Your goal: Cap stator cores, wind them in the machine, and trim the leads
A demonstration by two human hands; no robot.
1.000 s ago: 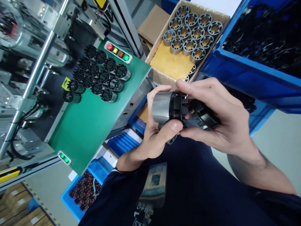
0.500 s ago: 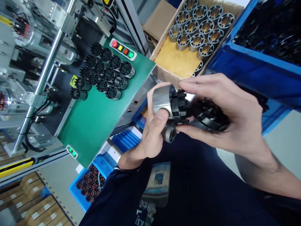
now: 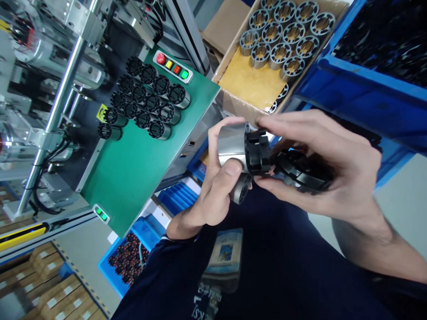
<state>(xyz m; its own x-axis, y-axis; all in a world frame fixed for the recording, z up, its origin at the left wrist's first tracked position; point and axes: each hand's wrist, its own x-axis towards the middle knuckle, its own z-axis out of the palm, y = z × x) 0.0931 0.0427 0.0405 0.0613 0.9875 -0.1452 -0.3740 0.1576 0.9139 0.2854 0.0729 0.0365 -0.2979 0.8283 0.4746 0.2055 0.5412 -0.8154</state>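
Note:
My left hand is closed around a silver metal stator core, its thumb pressed on the side. A second, darker stator core shows beneath it, under the same hand. At the right end of the upper core sits a black slotted plastic insulator; I cannot tell how far into the core it reaches. My right hand curves around more black plastic insulators in its palm. Its thumb and fingertips lie close about the insulator at the core's end, and the index fingertip is blurred.
On the green bench at left stand several cores with black ends, near a button panel and a machine. A cardboard box holds several bare cores. Blue bins of black parts flank my right. A blue tray holds copper-coloured parts.
My right hand has shifted slightly right, and the insulators in its palm have tilted. The upper core has turned a little, and its end insulator now shows more side-on.

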